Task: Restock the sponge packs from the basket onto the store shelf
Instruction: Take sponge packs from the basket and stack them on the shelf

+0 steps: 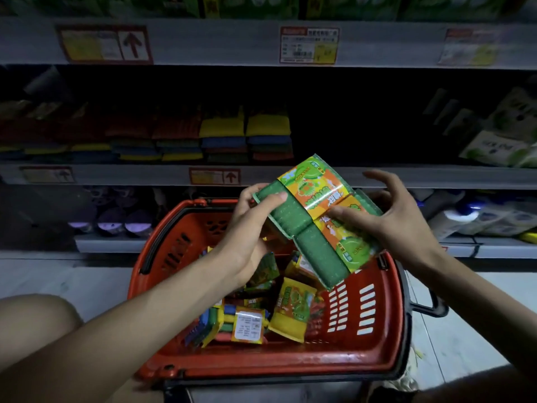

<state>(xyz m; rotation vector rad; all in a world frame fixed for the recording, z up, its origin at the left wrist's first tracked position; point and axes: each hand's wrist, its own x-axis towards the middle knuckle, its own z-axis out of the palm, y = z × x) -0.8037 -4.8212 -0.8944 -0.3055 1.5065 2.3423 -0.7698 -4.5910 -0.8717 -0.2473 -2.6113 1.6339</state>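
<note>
Holding two flat green sponge packs [302, 219] with orange-and-yellow paper bands up over a red plastic shopping basket [261, 365] with slotted walls and a black handle. The packs are tilted, one overlapping the other. They sit in the air over the far right part of the basket, in front of the edge of the grey metal store shelf [145, 174].

Left hand [250, 228]: thumb laid across the bare green end of the upper pack, fingers curled round behind it. A firm clamp.

Right hand [401, 219]: thumb flat on the orange band of the lower pack. Forefinger stretched out and lifted clear; the other fingers are apart and loosely bent behind the pack's right edge. Cannot tell whether they grip it.

Basket on the pale floor, just below the hands. Inside is a jumble of loose sponge packs [293, 306] in yellow, orange and green wrappers, one turned to show a white printed back panel.

On the shelf behind, at left and centre, stacked sponges [223, 135] in yellow, blue, red and green, dimly lit. A red-and-white price label [309, 45] is on the shelf edge above. A bare knee [37, 315] shows at lower left.
</note>
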